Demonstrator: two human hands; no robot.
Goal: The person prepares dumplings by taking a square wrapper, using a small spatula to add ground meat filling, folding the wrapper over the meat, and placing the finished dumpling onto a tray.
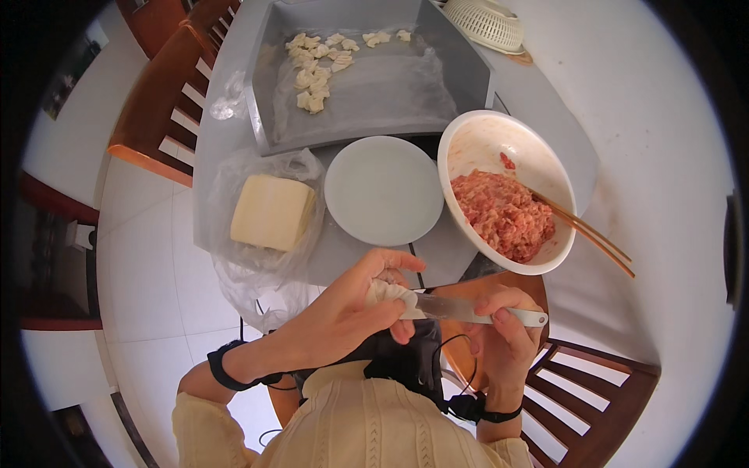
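My left hand [374, 298] holds a dough wrapper [391, 293], gathered and folded around the end of a flat metal spatula [447, 308]. My right hand [508, 324] grips the spatula by its pale handle. Ahead of my hands is a round white plate [383, 190]. A stack of square dough wrappers [272, 212] rests on a plastic bag to its left. On the right stands a white bowl [503, 131] of minced meat [503, 216], with wooden chopsticks [591, 234] leaning over its rim. Several folded dumplings [313, 79] lie on plastic film in the grey tray [374, 137].
A cream plastic colander [485, 23] sits at the back right by the white wall. The clear plastic bag [263, 281] hangs over the table's near left edge. Wooden chairs [158, 105] stand at the left and lower right.
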